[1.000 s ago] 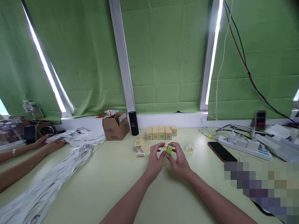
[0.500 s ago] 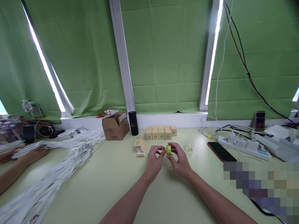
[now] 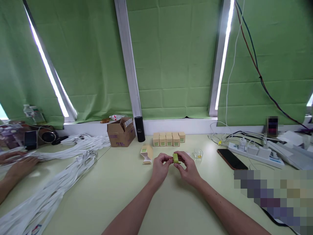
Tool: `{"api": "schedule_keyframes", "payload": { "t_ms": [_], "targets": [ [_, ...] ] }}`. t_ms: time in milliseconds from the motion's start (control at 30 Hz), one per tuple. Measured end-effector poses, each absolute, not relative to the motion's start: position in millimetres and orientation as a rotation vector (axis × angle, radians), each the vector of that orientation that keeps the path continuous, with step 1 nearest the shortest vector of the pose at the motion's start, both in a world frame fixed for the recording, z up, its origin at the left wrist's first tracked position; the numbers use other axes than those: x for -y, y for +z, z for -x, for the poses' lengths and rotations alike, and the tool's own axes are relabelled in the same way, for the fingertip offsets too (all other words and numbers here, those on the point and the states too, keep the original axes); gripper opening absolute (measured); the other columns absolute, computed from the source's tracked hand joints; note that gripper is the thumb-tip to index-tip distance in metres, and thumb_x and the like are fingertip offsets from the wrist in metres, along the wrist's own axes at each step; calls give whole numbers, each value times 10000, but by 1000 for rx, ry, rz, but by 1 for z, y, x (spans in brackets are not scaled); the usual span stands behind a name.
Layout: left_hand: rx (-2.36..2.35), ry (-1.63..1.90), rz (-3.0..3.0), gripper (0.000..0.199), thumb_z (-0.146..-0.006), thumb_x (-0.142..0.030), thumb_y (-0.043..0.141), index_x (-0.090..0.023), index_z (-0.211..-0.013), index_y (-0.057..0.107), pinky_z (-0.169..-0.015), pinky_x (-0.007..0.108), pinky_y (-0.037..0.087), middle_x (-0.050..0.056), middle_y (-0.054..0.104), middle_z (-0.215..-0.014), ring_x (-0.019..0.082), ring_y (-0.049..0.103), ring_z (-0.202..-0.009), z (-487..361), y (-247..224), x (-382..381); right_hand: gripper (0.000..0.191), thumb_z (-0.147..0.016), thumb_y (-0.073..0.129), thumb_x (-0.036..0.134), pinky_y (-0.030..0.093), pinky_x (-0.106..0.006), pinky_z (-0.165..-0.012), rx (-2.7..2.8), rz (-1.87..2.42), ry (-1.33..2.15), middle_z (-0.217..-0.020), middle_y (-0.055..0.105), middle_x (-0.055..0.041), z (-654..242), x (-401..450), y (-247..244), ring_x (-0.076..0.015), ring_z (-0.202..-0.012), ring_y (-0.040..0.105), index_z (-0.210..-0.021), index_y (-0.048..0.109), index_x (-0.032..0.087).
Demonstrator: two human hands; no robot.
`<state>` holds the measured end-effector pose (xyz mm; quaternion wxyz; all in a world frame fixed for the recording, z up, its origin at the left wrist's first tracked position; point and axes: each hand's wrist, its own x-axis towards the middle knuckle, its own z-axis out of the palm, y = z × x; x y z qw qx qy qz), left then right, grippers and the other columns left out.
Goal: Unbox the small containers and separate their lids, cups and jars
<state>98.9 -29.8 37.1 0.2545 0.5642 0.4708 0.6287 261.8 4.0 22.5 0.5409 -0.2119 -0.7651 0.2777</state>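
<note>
Thumb and fingers of the right hand (image 3: 187, 167) are pinching a tiny yellow-green piece (image 3: 175, 158), holding it over the table (image 3: 97, 199), roughly mid-view. The left hand (image 3: 160, 167) has its thumb and index squeezed in tight at the left end of the same piece, though it's honestly too small to tell exactly which bit they've got. Just right of the hands there's a little clear container (image 3: 198, 154) sitting on the table with something yellow in it, and to the left a kraft carton (image 3: 146, 154) lies with its near end open. Bit further back you've got a cluster of small kraft boxes (image 3: 169, 139), standing close together with green labels facing this way. Behind the open carton, a black bottle (image 3: 140, 129) stands upright next to a bigger cardboard box (image 3: 121, 134) with its top flaps open. Over on the right, a dark phone (image 3: 232, 159) lies near a white power strip (image 3: 236, 149) loaded with plugs. Far left, another person's hands (image 3: 23, 167) rest on a big tangle of white straps (image 3: 46, 195), and green blinds (image 3: 174, 65) cover pretty much the whole back
</note>
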Motion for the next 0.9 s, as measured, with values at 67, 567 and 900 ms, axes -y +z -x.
{"api": "schedule_keyframes", "payload": {
  "t_ms": [67,567,900],
  "targets": [
    [-1255,1708,-1499,80,-731,-254,774,-180,-717,750,-749,323,524,34,674,-794,182,653,-766,-98,36,28,399,-897,602,190,609,-460,-928,1832,500,668,-1179,646,-91,-262,-4,22,-245,-1033,665,-1289,580,266],
    [-1228,1656,-1647,386,-856,-351,718,-214,-1216,694,-918,386,493,124,711,-1217,270,639,-1169,-91,35,29,455,-914,595,209,605,-452,-939,1890,552,644,-1259,561,-97,-261,-1,29,-256,-1136,628,-1354,613,326],
    [-1365,1657,-1827,419,-805,-163,715,-284,-1206,691,-917,408,489,78,698,-1171,263,563,-1162,-97,38,34,594,-860,596,160,558,-517,-968,1830,653,557,-1282,644,-96,-263,-8,22,-285,-1144,632,-1426,483,302]
  ]
}}
